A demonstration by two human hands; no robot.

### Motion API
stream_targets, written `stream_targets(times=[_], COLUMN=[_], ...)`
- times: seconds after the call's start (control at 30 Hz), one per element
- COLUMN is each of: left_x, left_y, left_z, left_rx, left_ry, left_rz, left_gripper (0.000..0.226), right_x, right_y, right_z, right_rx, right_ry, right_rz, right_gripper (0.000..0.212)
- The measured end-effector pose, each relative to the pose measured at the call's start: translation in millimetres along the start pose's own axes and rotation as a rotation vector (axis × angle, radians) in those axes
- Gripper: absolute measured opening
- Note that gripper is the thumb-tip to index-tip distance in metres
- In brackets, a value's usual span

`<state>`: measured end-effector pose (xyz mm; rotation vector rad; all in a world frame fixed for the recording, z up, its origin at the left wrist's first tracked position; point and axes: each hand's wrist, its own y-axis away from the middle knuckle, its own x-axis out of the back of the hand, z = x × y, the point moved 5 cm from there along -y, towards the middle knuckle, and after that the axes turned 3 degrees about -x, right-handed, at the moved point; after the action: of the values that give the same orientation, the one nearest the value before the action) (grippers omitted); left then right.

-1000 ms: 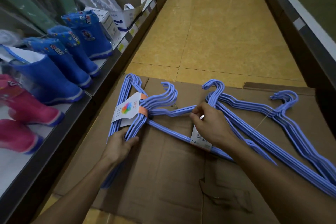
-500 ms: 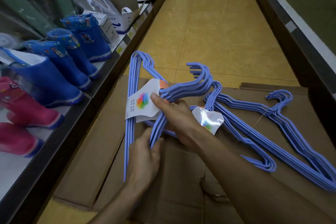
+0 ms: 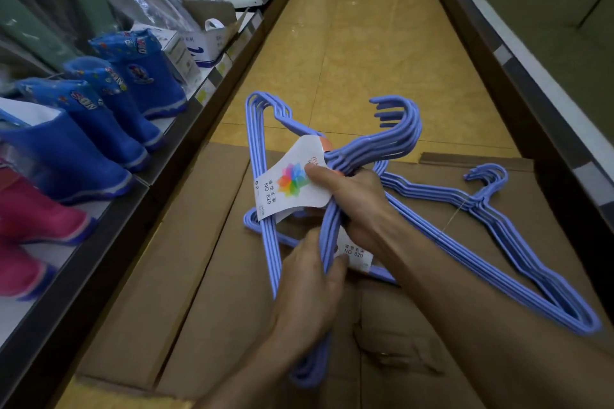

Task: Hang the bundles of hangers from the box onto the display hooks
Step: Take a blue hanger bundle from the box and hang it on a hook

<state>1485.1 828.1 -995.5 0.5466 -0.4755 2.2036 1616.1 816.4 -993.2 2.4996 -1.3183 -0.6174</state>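
A bundle of blue hangers with a white paper label is lifted above the flattened cardboard box. My right hand grips it at the neck, just below the hooks, thumb on the label. My left hand holds the lower arm of the same bundle. A second labelled bundle sits under my right hand; whether that hand holds it too is unclear. Another blue bundle lies flat on the cardboard to the right. No display hooks are in view.
A low shelf runs along the left with blue boots, pink boots and a small white box. A dark shelf edge lines the right. Yellow floor stretches ahead down the aisle.
The left bundle rose off the cardboard and turned upright. My right hand moved from the middle bundle to this bundle's neck, and my left hand slid down its arm.
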Motion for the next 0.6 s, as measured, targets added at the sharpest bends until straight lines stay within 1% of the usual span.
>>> stream_targets(times=[0.07, 0.13, 0.2, 0.23, 0.27, 0.3, 0.37, 0.43, 0.53, 0.57, 0.6], left_x=[-1, 8, 25, 35, 43, 51, 61, 62, 57, 53, 49], left_y=[-2, -3, -9, -15, -24, -35, -55, -72, -90, -93, -95], left_z=[4, 10, 11, 7, -4, -18, -44, -62, -80, -84, -86], left_rx=[-0.060, -0.150, -0.198, -0.162, -0.082, 0.014, 0.204, 0.382, 0.576, 0.628, 0.666], left_ry=[0.018, 0.046, 0.046, 0.065, 0.091, 0.118, 0.189, 0.318, 0.441, 0.487, 0.533], left_rz=[-0.054, -0.015, 0.097, 0.155, 0.200, 0.246, 0.340, 0.382, 0.325, 0.288, 0.247], left_gripper=[0.039, 0.043, 0.029, 0.019, 0.012, 0.010, 0.019, 0.031, 0.057, 0.062, 0.061], right_x=[13, 24, 36, 42, 48, 53, 63, 71, 80, 83, 86], right_y=[-3, -6, -8, -9, -11, -13, -20, -27, -35, -38, -40], right_z=[-6, -14, -22, -26, -30, -32, -35, -36, -37, -38, -38], right_rx=[-0.019, -0.028, -0.030, -0.028, -0.025, -0.024, -0.028, -0.048, -0.099, -0.117, -0.136], right_ry=[0.006, 0.024, 0.067, 0.101, 0.142, 0.183, 0.238, 0.264, 0.307, 0.317, 0.324], right_rz=[-0.032, -0.067, -0.104, -0.113, -0.121, -0.129, -0.149, -0.180, -0.232, -0.253, -0.276], right_gripper=[0.029, 0.027, 0.025, 0.026, 0.028, 0.030, 0.033, 0.035, 0.041, 0.045, 0.047])
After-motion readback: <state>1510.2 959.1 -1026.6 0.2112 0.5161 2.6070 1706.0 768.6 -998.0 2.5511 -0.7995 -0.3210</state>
